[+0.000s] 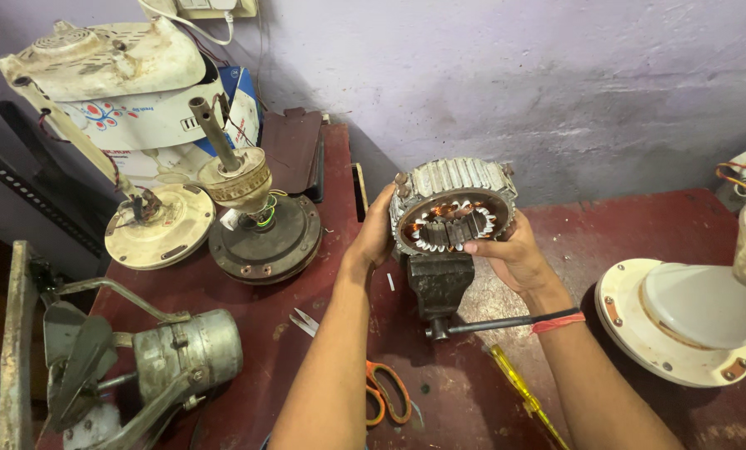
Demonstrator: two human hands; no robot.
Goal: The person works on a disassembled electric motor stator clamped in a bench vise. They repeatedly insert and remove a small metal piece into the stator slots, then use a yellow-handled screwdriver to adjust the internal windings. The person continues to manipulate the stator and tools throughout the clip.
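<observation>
My left hand (374, 237) cups the left rim and my right hand (514, 254) clasps the right rim of the fan stator (452, 208), held upright just above the bench vise (439, 285); if either grasp loosens, I judge it could drop and nick the copper windings.

Soft, even light falls across the red table (623, 225), brightest on the pale wall (514, 75) up top, while the left edge sinks into dim shadow. The stator (452, 204) sits sharp in the middle with a mild sheen on its metal ribs, and the vise (439, 283) below it goes dark. Wide-angle stretch bends the corners, and the forearms blur slightly at the bottom edge.
</observation>
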